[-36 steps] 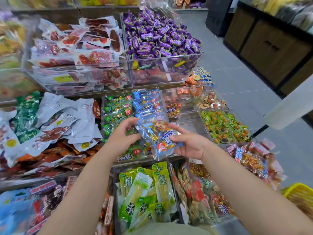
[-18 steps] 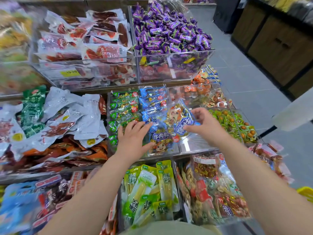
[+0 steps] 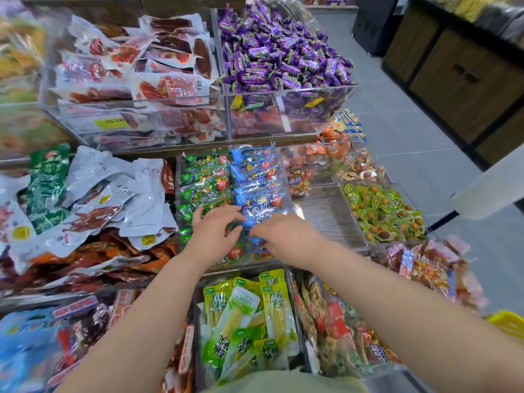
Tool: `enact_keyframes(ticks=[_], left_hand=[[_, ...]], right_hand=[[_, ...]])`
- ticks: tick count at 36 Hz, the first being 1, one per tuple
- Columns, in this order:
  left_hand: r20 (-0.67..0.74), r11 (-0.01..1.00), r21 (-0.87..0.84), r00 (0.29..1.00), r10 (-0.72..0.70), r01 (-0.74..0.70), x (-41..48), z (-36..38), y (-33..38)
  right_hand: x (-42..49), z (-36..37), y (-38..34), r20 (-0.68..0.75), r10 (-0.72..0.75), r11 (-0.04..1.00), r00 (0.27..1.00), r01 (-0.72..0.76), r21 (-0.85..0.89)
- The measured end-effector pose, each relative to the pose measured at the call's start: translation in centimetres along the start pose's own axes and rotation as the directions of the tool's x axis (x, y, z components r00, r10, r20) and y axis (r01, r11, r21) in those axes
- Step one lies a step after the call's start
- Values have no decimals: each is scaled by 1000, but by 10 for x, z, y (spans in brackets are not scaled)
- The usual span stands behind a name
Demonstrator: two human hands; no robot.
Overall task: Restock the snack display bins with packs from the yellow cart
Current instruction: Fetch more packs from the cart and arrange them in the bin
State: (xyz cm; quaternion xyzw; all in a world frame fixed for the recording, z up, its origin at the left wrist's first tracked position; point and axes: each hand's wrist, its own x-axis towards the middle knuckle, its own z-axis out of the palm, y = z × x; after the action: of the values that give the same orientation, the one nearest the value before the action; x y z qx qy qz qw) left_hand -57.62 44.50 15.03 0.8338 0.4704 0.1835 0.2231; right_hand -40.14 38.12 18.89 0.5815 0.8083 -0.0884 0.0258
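Note:
A clear display bin [image 3: 177,191] on the middle shelf holds a column of green snack packs [image 3: 205,182] and a column of blue snack packs [image 3: 255,171]. Both of my hands are over the front of this bin. My left hand [image 3: 215,231] has its fingertips on the left edge of the front blue pack [image 3: 262,212]. My right hand [image 3: 283,236] pinches the same pack's lower edge. The pack lies on the blue column, tilted. Only a corner of the yellow cart [image 3: 507,324] shows, at the lower right.
An acrylic compartment [image 3: 326,219] with nothing in it sits right of the blue packs, and green round snacks [image 3: 380,214] lie beyond it. Purple candies [image 3: 283,58] and red meat packs [image 3: 136,66] fill the upper bins. Yellow-green packs [image 3: 249,321] lie below. The grey aisle floor [image 3: 411,131] runs along the right.
Both hands carried the blue packs from mid-air down and forward onto the blue column in the bin. The right hand swung from the right side back in toward the left hand.

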Motion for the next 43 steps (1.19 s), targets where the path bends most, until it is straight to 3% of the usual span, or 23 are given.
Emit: enact_keyframes(ticks=[2,7,11,14,17,25,30,35,39,43], left_hand=[[37,999,25,999,36,-37,-2,-3,-2],[82,995,8,992,94,-95,-9,-9,-4],[149,995,-19,984,97,-95,-10,-10,-1],[108,999,22,993,47,-49,-6,-4,3],[71,994,104,997,23,-30,-2,5,3],[50,985,171,999,-8,-1,6,10,1],[104,970,234,994,42,-66,1,10,-4],[92,977,207,995,41,-60,2,9,1],[44,968,169,982,182,-186,-12,4,-10],[-26,984,167,998,62,-57,-27,3,-6]], right_hand=[[1,7,-4,-41,-16,999,999,14,-52],[-12,19,4,-334,66,989,940,-107,-106],[-16,34,4,-252,88,945,964,-160,-284],[-3,35,1,-156,134,918,979,-181,-352],[18,35,4,-39,144,927,989,-149,-343],[48,24,1,50,259,886,965,-217,-410],[30,40,2,33,124,906,992,-100,-412],[28,39,10,34,113,927,993,-93,-363],[14,44,18,9,75,959,997,-69,-277],[2,54,15,-30,87,951,996,-92,-295]])
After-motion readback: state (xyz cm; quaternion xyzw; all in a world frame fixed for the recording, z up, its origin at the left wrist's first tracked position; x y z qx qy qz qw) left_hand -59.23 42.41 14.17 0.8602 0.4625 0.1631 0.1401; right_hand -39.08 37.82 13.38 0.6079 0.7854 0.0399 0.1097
